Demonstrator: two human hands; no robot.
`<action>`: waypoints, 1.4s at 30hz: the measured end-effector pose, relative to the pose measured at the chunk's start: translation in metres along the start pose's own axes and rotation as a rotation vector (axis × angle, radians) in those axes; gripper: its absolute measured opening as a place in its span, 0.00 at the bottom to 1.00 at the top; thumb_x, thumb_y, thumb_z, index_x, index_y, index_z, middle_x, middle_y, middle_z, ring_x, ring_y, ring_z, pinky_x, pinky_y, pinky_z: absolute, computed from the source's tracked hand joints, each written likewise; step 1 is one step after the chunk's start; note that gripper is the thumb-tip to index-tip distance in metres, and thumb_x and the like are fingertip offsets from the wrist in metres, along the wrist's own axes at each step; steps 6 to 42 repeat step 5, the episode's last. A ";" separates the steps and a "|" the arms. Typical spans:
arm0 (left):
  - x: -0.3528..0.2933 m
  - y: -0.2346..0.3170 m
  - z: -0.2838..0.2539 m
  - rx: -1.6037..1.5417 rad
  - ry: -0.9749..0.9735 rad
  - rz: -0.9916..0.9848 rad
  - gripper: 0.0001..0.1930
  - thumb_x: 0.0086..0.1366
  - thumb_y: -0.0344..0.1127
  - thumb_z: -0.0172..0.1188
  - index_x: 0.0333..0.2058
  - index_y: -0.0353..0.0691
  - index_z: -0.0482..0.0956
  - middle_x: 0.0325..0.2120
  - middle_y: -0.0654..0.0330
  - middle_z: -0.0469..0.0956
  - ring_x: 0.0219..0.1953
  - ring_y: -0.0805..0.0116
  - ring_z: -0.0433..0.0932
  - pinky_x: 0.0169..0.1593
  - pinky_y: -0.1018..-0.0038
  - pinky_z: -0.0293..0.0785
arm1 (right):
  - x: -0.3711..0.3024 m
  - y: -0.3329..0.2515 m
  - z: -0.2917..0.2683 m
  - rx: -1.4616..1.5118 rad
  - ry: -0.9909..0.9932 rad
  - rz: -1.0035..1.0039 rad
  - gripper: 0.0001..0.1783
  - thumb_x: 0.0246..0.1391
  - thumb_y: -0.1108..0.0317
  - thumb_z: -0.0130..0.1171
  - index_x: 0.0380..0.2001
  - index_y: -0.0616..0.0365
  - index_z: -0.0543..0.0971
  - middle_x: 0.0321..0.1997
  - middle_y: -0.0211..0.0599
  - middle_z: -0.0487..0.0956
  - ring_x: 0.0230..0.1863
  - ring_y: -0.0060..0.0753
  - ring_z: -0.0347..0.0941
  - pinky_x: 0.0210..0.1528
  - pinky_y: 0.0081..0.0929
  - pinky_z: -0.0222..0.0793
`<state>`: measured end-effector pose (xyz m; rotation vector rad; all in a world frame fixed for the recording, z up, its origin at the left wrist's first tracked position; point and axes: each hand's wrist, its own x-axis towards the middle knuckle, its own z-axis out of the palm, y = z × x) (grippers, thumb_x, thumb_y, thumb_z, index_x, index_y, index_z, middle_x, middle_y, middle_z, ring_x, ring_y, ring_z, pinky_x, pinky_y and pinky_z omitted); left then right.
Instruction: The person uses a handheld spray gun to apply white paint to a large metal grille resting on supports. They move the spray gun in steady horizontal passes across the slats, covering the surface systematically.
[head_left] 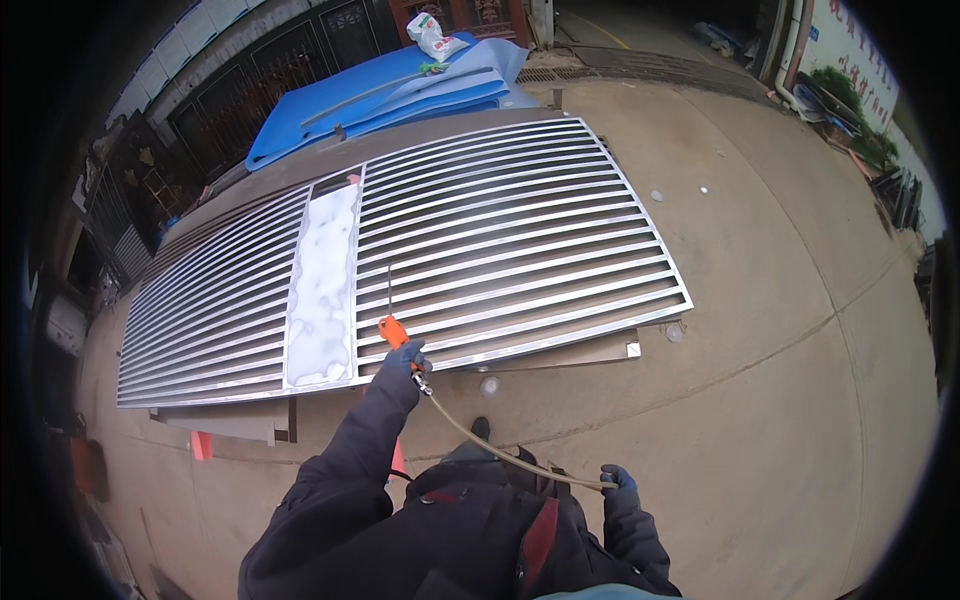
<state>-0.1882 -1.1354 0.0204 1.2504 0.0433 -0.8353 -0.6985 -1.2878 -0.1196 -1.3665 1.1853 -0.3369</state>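
My left hand [405,362], in a dark glove, is wrapped around an orange air blow gun [393,331]. Its thin metal nozzle points away from me, over the slats of a large silver metal grille [640,214]. A tan air hose [480,443] runs from a metal fitting at the gun's lower end across in front of my body. Lower right, my gloved right hand [621,480] is closed on that hose. A solid panel [322,290] with a patchy whitish surface stands between the grille's two slatted sections, just left of the gun.
The grille lies raised on supports above a concrete floor [770,330]. Behind it, blue sheets [300,110] are stacked, with a white bag [435,38] on top. Dark ornate gates [270,85] stand at the back left. Assorted scraps lie along the right wall.
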 end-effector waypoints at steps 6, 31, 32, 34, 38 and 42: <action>0.039 0.056 -0.091 0.008 0.116 0.144 0.13 0.64 0.40 0.58 0.40 0.37 0.71 0.20 0.64 0.68 0.24 0.66 0.75 0.25 0.73 0.71 | 0.025 -0.042 0.057 -0.229 -0.228 -0.173 0.13 0.58 0.67 0.62 0.46 0.56 0.80 0.24 0.28 0.76 0.25 0.19 0.69 0.30 0.24 0.68; 0.039 0.056 -0.091 0.008 0.116 0.144 0.13 0.64 0.40 0.58 0.40 0.37 0.71 0.20 0.64 0.68 0.24 0.66 0.75 0.25 0.73 0.71 | 0.025 -0.042 0.057 -0.229 -0.228 -0.173 0.13 0.58 0.67 0.62 0.46 0.56 0.80 0.24 0.28 0.76 0.25 0.19 0.69 0.30 0.24 0.68; 0.039 0.056 -0.091 0.008 0.116 0.144 0.13 0.64 0.40 0.58 0.40 0.37 0.71 0.20 0.64 0.68 0.24 0.66 0.75 0.25 0.73 0.71 | 0.025 -0.042 0.057 -0.229 -0.228 -0.173 0.13 0.58 0.67 0.62 0.46 0.56 0.80 0.24 0.28 0.76 0.25 0.19 0.69 0.30 0.24 0.68; 0.039 0.056 -0.091 0.008 0.116 0.144 0.13 0.64 0.40 0.58 0.40 0.37 0.71 0.20 0.64 0.68 0.24 0.66 0.75 0.25 0.73 0.71 | 0.025 -0.042 0.057 -0.229 -0.228 -0.173 0.13 0.58 0.67 0.62 0.46 0.56 0.80 0.24 0.28 0.76 0.25 0.19 0.69 0.30 0.24 0.68; 0.039 0.056 -0.091 0.008 0.116 0.144 0.13 0.64 0.40 0.58 0.40 0.37 0.71 0.20 0.64 0.68 0.24 0.66 0.75 0.25 0.73 0.71 | 0.025 -0.042 0.057 -0.229 -0.228 -0.173 0.13 0.58 0.67 0.62 0.46 0.56 0.80 0.24 0.28 0.76 0.25 0.19 0.69 0.30 0.24 0.68; 0.039 0.056 -0.091 0.008 0.116 0.144 0.13 0.64 0.40 0.58 0.40 0.37 0.71 0.20 0.64 0.68 0.24 0.66 0.75 0.25 0.73 0.71 | 0.025 -0.042 0.057 -0.229 -0.228 -0.173 0.13 0.58 0.67 0.62 0.46 0.56 0.80 0.24 0.28 0.76 0.25 0.19 0.69 0.30 0.24 0.68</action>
